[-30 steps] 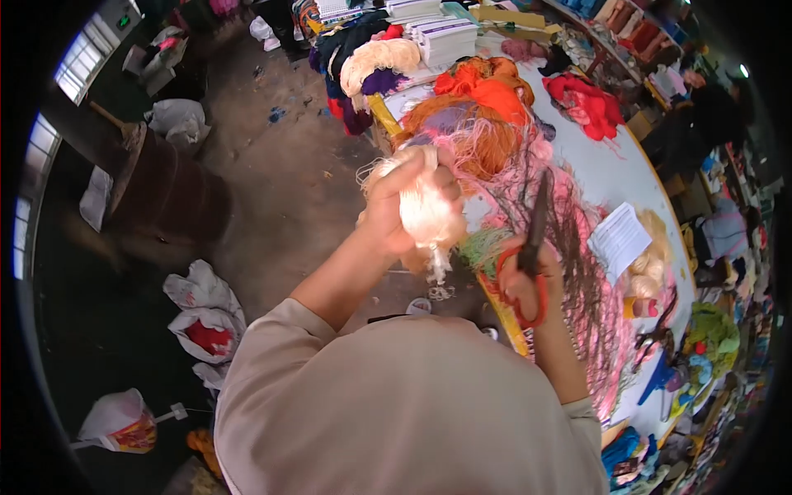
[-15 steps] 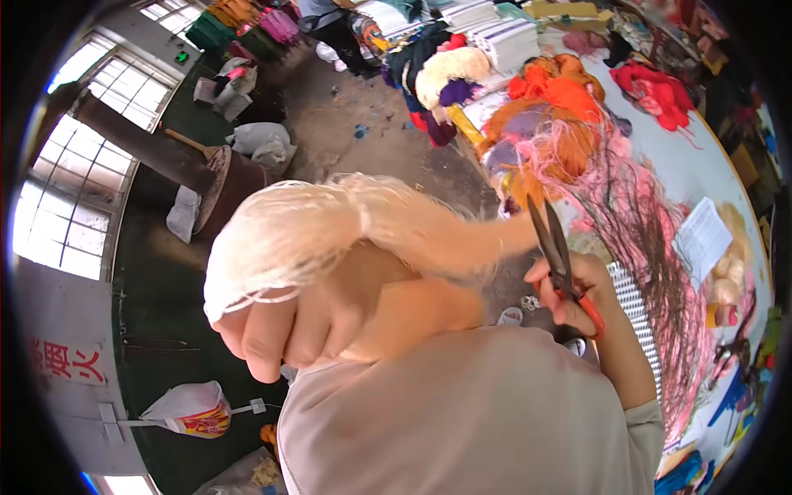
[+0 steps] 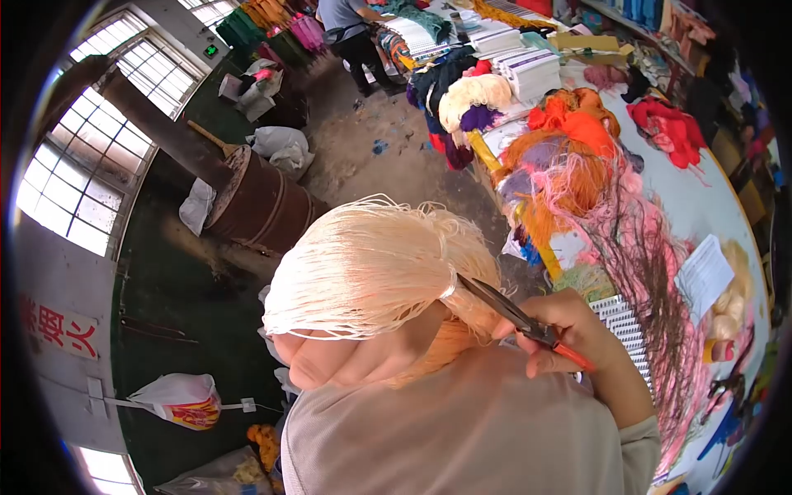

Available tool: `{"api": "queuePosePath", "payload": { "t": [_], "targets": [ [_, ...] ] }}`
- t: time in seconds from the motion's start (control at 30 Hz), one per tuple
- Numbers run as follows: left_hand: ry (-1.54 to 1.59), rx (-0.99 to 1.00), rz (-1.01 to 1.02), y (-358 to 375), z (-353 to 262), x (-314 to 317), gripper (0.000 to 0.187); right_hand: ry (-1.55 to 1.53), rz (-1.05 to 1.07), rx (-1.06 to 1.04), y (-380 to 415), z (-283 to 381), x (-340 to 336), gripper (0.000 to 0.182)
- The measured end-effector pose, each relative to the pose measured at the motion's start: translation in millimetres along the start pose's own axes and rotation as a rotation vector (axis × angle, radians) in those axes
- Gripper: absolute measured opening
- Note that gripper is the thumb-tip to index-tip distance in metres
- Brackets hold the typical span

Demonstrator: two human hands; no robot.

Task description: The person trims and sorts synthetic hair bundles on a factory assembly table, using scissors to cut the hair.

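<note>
A pale cream-peach skein of yarn [image 3: 371, 264] is draped over my left hand [image 3: 355, 355], whose curled fingers show below its looped end. A narrow tie [image 3: 450, 286] cinches the skein near its right side. My right hand [image 3: 557, 326] grips a pair of scissors [image 3: 528, 320] with dark blades and red handles. The blade tips point up and left, right beside the tie. Below the tie, the yarn's lower part hangs behind my left hand, partly hidden.
Along the right runs a long table [image 3: 672, 186] with orange, pink and red yarn [image 3: 676, 132] and a paper sheet [image 3: 704, 276]. A rusty drum stove [image 3: 264, 202] stands left, with a pipe rising to the window. Farther back, a person [image 3: 351, 37] bends over the table.
The scissors have swung left, from upright beside the skein to the tie. The skein has shifted right and turned, its tail now hanging downward.
</note>
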State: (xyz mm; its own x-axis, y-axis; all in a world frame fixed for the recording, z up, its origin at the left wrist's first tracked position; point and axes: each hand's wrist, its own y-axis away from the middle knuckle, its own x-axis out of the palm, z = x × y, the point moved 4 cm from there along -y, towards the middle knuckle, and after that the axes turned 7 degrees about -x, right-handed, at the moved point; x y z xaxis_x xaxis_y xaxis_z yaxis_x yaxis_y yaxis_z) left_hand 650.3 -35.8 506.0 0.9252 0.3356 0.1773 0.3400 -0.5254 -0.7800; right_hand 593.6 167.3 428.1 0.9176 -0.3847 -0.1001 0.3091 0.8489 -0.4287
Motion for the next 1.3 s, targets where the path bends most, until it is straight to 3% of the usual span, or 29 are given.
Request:
{"api": "queuePosePath", "payload": {
  "t": [0.53,0.6,0.83,0.9,0.97,1.07,1.17,1.3],
  "targets": [
    [0.036,-0.011,-0.262,20,21,-6,0.011,-0.082,-0.086,0.004,4,-10,-6,0.05],
    [0.045,-0.009,-0.28,22,24,-6,0.011,-0.047,-0.159,-0.093,-3,-6,-6,0.054],
    [0.051,-0.009,-0.321,31,28,-4,0.011,-0.141,-0.101,-0.04,-1,-6,-2,0.052],
    [0.049,-0.009,-0.32,30,28,-2,0.01,-0.211,-0.164,-0.076,6,-15,-7,0.049],
    [0.047,-0.015,-0.319,30,26,-1,0.01,-0.416,-0.422,-0.111,9,-14,-12,0.049],
    [0.031,-0.031,-0.301,28,21,0,0.01,-0.255,-0.558,-0.266,6,-13,-32,0.061],
    [0.01,-0.042,-0.273,24,17,1,0.01,-0.258,-0.469,-0.109,23,-24,-30,0.065],
    [-0.023,-0.057,-0.23,19,11,2,0.009,-0.305,-0.299,0.101,54,-58,-16,0.058]
  ]
}}
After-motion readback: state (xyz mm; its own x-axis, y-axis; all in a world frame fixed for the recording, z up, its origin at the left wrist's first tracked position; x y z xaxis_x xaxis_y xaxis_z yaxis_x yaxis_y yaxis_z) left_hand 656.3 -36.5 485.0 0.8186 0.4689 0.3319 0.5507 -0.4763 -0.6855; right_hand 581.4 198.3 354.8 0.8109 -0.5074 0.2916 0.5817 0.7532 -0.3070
